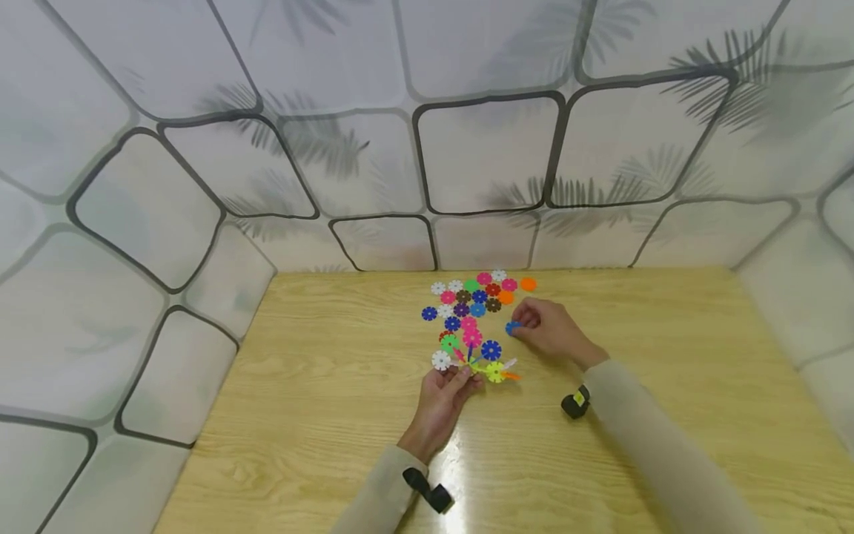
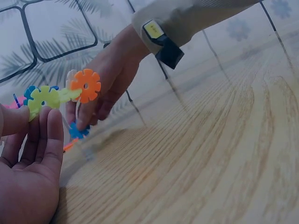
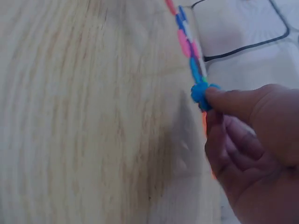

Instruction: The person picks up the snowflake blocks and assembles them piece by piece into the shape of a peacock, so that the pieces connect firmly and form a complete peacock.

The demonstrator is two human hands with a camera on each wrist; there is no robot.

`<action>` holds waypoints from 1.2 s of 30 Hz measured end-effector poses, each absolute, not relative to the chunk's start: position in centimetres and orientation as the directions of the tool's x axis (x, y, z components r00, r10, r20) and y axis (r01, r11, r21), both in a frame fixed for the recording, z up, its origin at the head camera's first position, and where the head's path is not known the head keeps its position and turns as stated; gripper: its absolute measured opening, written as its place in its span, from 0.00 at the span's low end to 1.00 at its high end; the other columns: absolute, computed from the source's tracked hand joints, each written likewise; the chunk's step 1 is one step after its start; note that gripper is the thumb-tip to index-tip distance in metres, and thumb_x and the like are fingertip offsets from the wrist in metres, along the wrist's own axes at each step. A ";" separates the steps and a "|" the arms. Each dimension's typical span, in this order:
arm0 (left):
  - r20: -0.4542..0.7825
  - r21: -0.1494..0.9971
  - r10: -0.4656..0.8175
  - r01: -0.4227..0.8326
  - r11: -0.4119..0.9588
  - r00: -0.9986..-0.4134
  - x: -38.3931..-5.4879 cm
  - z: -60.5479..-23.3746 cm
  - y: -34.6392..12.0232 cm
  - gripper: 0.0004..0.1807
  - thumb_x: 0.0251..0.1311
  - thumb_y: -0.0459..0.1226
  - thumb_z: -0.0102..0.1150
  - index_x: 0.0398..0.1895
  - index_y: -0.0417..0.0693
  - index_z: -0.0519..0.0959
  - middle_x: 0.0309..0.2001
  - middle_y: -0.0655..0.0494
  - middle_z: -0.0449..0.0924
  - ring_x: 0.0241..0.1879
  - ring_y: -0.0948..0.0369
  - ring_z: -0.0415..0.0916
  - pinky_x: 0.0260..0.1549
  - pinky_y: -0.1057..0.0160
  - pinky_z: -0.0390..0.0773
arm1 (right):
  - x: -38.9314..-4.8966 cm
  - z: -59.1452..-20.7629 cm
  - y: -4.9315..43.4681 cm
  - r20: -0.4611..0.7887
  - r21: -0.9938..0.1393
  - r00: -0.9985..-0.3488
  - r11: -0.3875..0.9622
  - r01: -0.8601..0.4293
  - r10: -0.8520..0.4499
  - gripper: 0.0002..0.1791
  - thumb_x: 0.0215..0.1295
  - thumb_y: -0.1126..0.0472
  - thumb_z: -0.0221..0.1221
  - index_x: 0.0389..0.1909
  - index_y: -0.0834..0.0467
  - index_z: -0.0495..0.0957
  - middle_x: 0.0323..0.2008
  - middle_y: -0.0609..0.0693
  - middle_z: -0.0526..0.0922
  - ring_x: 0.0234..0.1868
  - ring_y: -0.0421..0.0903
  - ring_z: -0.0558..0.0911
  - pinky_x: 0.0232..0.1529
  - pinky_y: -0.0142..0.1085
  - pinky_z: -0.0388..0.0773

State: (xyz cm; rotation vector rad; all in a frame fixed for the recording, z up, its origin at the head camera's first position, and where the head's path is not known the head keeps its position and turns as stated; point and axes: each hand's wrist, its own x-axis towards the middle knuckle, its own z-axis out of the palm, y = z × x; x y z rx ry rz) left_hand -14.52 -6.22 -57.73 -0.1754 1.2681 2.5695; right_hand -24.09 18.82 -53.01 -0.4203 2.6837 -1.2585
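Note:
In my left hand (image 1: 442,404) I pinch a cluster of joined plastic snowflake discs. A yellow disc (image 1: 495,371), a white disc (image 1: 441,360), a dark blue disc (image 1: 491,350) and an orange disc (image 2: 86,86) stick out from it at different angles. My right hand (image 1: 550,328) pinches a single blue notched disc (image 3: 200,95) between thumb and fingertips, to the right of the cluster and apart from it. In the left wrist view that blue disc (image 2: 78,130) shows below the orange one. The left fingers partly hide the middle of the cluster.
Several loose discs in white, pink, brown and other colours lie on the wooden table beyond my hands, among them a purple disc (image 1: 461,310) and an orange disc (image 1: 528,284). A patterned fabric wall (image 1: 490,159) rises behind the table (image 1: 320,400).

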 end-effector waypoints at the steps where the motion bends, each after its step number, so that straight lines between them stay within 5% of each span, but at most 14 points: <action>1: -0.226 0.761 0.186 -0.293 -0.579 -0.956 -14.5 -57.7 -6.2 0.07 0.78 0.25 0.55 0.41 0.43 0.71 0.40 0.54 0.83 0.43 0.60 0.90 0.54 0.62 0.90 | -23.8 -52.8 19.0 0.002 -0.780 -0.950 0.594 -0.196 -0.311 0.08 0.74 0.63 0.69 0.48 0.61 0.84 0.43 0.56 0.89 0.43 0.47 0.86 0.49 0.38 0.84; 8: -0.251 0.758 0.179 -0.308 -0.575 -0.951 -14.3 -58.2 -6.2 0.08 0.79 0.25 0.55 0.39 0.43 0.71 0.40 0.54 0.84 0.44 0.60 0.90 0.54 0.62 0.90 | -21.4 -51.9 19.8 0.111 -0.836 -0.937 0.479 -0.268 -0.331 0.06 0.73 0.65 0.70 0.47 0.58 0.89 0.41 0.52 0.93 0.40 0.40 0.90 0.44 0.29 0.87; 21: -0.246 0.759 0.178 -0.304 -0.575 -0.953 -14.6 -58.3 -6.3 0.09 0.79 0.25 0.53 0.38 0.44 0.71 0.39 0.55 0.84 0.42 0.61 0.90 0.52 0.62 0.90 | -20.0 -51.5 18.8 0.236 -0.840 -0.885 0.373 -0.394 -0.402 0.05 0.73 0.67 0.70 0.45 0.56 0.88 0.40 0.51 0.94 0.40 0.47 0.93 0.44 0.30 0.89; 28: -0.234 0.764 0.193 -0.303 -0.570 -0.953 -14.6 -58.1 -6.3 0.09 0.79 0.25 0.53 0.38 0.44 0.72 0.38 0.56 0.86 0.42 0.61 0.90 0.51 0.63 0.90 | -19.8 -51.3 18.6 0.286 -0.837 -0.866 0.333 -0.434 -0.410 0.07 0.72 0.72 0.68 0.45 0.58 0.88 0.40 0.59 0.94 0.39 0.52 0.93 0.45 0.29 0.89; 36: -0.233 0.766 0.208 -0.311 -0.563 -0.950 -14.6 -57.8 -6.3 0.08 0.80 0.26 0.53 0.38 0.44 0.72 0.38 0.56 0.86 0.43 0.62 0.90 0.52 0.63 0.90 | -19.7 -51.1 18.6 0.292 -0.831 -0.862 0.337 -0.443 -0.414 0.09 0.70 0.74 0.69 0.44 0.58 0.88 0.39 0.59 0.94 0.39 0.49 0.93 0.45 0.29 0.89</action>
